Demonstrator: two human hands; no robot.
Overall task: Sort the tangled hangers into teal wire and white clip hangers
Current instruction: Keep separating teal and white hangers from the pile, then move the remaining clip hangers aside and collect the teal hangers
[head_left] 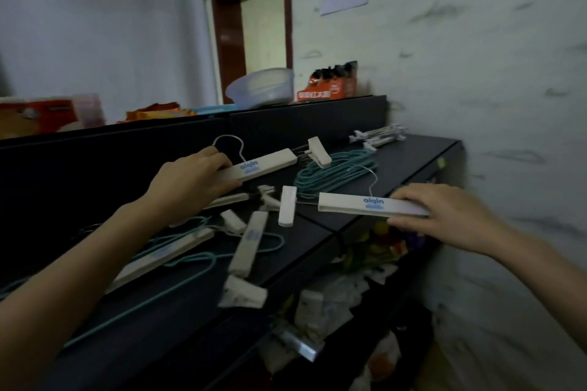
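Hands (pixel 190 178) grip white hangers (pixel 263 167) (both) — tangled.

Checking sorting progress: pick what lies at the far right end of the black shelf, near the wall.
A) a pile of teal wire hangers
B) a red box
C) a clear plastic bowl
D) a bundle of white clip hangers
D: the white clip hangers lie bundled at the black shelf's far end, beyond the teal wire hangers.
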